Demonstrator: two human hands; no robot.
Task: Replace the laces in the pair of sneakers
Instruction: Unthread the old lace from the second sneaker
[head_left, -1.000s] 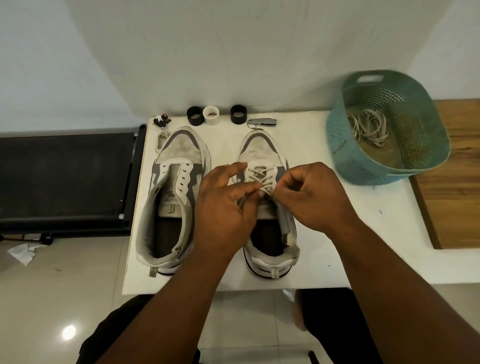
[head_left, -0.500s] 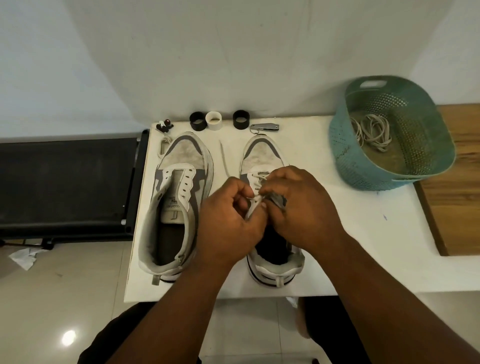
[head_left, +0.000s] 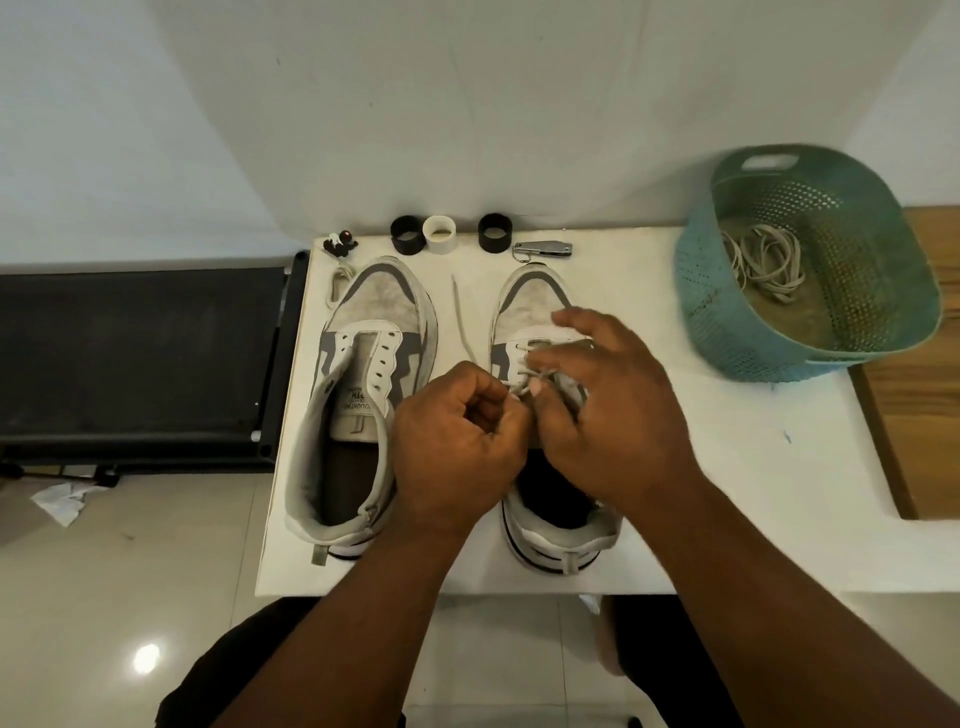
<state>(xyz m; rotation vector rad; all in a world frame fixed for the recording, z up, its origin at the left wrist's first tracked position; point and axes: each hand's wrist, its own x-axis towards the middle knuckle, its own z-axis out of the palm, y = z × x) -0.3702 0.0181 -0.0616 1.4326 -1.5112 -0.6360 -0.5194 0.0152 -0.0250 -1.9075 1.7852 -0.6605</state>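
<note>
Two white and grey sneakers stand side by side on the white table (head_left: 727, 493), toes away from me. The left sneaker (head_left: 363, 374) has bare eyelets and no lace. The right sneaker (head_left: 535, 312) carries a beige lace (head_left: 460, 317) through its front eyelets, with one loose end trailing across the table between the shoes. My left hand (head_left: 457, 441) is closed on the lace beside the tongue. My right hand (head_left: 608, 410) lies over the eyelets, thumb and forefinger pinching the lace, the other fingers spread. Both hands hide the middle of that shoe.
A teal perforated basket (head_left: 727, 322) with a bundle of laces (head_left: 769, 260) sits at the right. Along the far edge stand two black rings (head_left: 407, 235), a white ring (head_left: 439, 234), a metal clipper (head_left: 543, 249) and small beads (head_left: 338, 243). A black treadmill (head_left: 135, 358) adjoins the table's left.
Both hands moved closer together over the right sneaker. The right hand's fingers spread toward the toe, and a loose lace end now lies on the table between the shoes.
</note>
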